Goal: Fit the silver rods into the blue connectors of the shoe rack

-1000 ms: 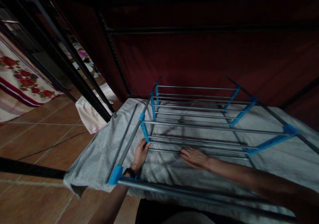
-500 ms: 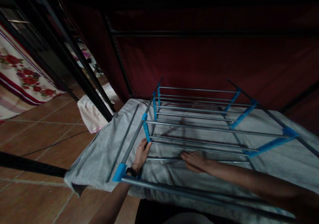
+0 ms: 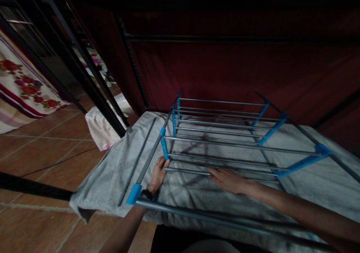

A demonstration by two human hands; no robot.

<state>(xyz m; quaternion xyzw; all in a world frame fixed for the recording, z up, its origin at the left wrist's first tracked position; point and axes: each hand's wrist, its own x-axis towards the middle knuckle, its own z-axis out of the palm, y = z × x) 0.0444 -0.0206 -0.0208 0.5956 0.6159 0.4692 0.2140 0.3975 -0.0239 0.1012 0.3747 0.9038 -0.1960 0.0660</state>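
A rack of grey metal tubes (image 3: 242, 145) and blue plastic brackets (image 3: 305, 163) lies across a grey blanket (image 3: 182, 191). My left hand (image 3: 159, 172), a dark band on its wrist, is closed around the lower end of a near left blue bracket (image 3: 164, 148). My right hand (image 3: 226, 180) grips a loose metal tube (image 3: 187, 171) from above, fingers wrapped over it. That tube's left end is beside my left thumb; its right part runs behind my right hand. Nearest me, a thicker tube (image 3: 194, 212) runs from a blue corner joint (image 3: 134, 194), passing over my left forearm.
Another loose tube (image 3: 137, 161) lies on the blanket left of the rack. Dark metal posts (image 3: 70, 58) stand at left, with a striped cloth (image 3: 102, 127) by them. A dark red curtain (image 3: 225, 69) hangs behind. Tiled floor (image 3: 42, 155) shows at left.
My right hand has closed on the loose tube, and the tube's left part has come up off the blanket toward the bracket. My left hand stays at the bracket. The view has shifted slightly.
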